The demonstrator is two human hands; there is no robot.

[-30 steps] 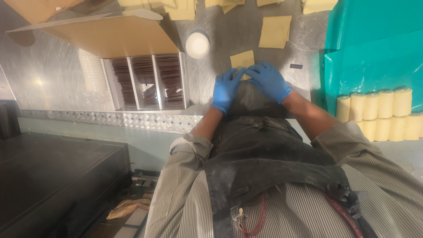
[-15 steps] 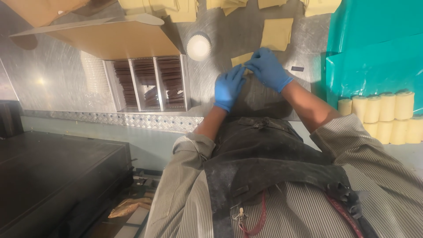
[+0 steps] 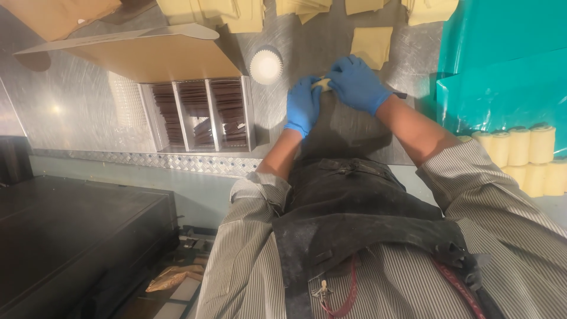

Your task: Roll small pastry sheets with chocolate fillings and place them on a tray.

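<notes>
Working beside the open cardboard box of brown strips [image 3: 201, 112] and white fluted paper cup [image 3: 266, 65], left gloved hand [image 3: 302, 106] and right gloved hand [image 3: 357, 84] together pinch a small pale dough piece [image 3: 322, 83] on the steel table [image 3: 71, 100]; pressing evenly likely suits it.

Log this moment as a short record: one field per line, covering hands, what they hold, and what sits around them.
left hand: blue glove, on the dough piece
right hand: blue glove, over the same dough piece from the other side
surface: metal table
near hands: white paper cup; flat dough square
left of hands: open box, three compartments of dark sticks
right edge: pale rolls beside teal tray
clothing: dark apron over striped shirt
</notes>
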